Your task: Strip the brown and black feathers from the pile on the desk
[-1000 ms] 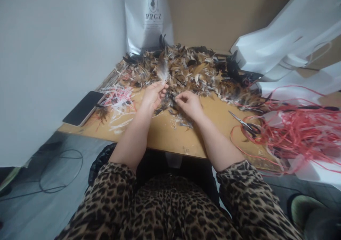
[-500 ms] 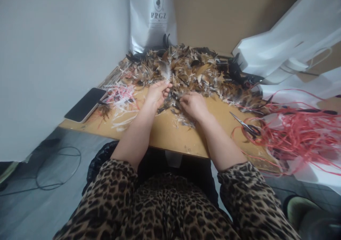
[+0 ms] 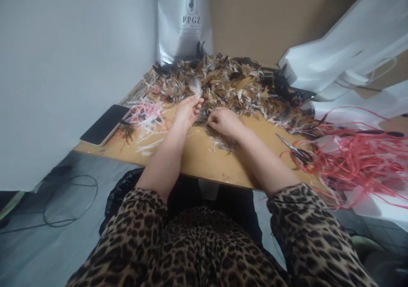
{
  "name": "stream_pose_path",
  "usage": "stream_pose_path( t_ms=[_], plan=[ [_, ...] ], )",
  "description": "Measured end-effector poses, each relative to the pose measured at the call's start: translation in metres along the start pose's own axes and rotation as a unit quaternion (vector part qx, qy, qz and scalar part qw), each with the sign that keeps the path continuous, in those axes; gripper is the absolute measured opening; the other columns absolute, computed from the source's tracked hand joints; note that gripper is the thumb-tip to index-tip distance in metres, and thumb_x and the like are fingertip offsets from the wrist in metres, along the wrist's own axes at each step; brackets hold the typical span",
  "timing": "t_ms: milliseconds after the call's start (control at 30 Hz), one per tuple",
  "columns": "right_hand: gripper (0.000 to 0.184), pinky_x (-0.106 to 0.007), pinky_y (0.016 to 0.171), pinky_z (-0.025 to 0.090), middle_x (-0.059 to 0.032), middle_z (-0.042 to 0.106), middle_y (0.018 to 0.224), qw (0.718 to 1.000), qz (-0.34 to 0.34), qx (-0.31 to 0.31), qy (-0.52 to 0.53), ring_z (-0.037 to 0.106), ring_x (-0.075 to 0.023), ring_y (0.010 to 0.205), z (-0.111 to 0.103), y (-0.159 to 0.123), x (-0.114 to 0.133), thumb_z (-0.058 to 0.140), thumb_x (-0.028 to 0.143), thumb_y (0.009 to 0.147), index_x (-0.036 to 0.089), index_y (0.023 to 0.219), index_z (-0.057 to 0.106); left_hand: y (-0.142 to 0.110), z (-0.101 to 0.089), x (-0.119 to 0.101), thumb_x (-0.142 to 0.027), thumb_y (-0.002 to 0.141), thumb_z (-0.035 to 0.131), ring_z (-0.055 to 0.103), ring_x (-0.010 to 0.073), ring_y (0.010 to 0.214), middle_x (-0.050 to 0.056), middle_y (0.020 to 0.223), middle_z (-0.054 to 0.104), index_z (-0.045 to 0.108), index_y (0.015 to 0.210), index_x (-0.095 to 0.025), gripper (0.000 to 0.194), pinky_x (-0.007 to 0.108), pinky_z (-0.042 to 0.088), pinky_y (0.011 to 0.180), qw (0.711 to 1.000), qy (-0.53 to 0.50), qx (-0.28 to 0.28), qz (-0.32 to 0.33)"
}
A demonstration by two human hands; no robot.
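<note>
My left hand [image 3: 188, 110] pinches a pale grey-white feather [image 3: 196, 87] by its lower end, with the plume pointing up and away from me. Close on its right, my right hand [image 3: 224, 121] is closed with the fingertips pressed together just above the table; what they hold, if anything, is hidden. Behind both hands spreads a wide heap of brown, tan and black feathers [image 3: 236, 81]. Small feather scraps [image 3: 221, 143] lie on the tabletop beneath my right hand.
On the left lie a phone [image 3: 105, 125] and a pile of pink and white strips [image 3: 146, 113]. Scissors [image 3: 296, 149] rest at the right beside tangled red strings [image 3: 363, 161]. A silver bag [image 3: 185, 45] stands behind the feathers. The wooden table [image 3: 210, 164] ends before my lap.
My right hand has shifted slightly left, closer to my left hand. The feather in my left hand has tipped a little to the left and sits lower.
</note>
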State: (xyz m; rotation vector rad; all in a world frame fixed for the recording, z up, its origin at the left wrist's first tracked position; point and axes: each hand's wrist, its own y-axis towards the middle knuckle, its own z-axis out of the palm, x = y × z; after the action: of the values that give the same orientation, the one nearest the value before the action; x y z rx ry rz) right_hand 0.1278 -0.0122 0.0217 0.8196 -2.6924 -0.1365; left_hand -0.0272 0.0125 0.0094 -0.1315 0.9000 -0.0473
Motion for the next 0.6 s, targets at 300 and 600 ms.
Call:
stream_pose_path(
  t_ms=[300,600],
  plan=[
    [0.011,-0.024,0.057,0.037,0.0,0.061,0.062,0.928,0.143,-0.115,0.325,0.046,-0.0059,0.054,-0.048,-0.013,-0.028,0.068,0.022,0.068,0.012,0.072,0.067,0.006,-0.006,-0.002,-0.01,0.078,0.062,0.046,0.0002,0.043,-0.002,0.061,0.061,0.058,0.073,-0.013,0.007,0.011,0.03,0.039,0.998,-0.031,-0.048,0.008],
    [0.017,-0.029,0.067,0.048,-0.0005,0.059,0.066,0.904,0.106,-0.24,0.337,0.056,-0.0116,0.062,-0.052,0.119,0.021,0.052,0.02,0.082,0.009,0.084,0.065,0.01,-0.007,0.008,-0.01,0.077,0.063,0.045,0.001,0.042,-0.002,0.062,0.061,0.056,0.074,-0.013,0.008,0.012,0.027,0.038,0.998,-0.004,-0.068,-0.019]
  ],
)
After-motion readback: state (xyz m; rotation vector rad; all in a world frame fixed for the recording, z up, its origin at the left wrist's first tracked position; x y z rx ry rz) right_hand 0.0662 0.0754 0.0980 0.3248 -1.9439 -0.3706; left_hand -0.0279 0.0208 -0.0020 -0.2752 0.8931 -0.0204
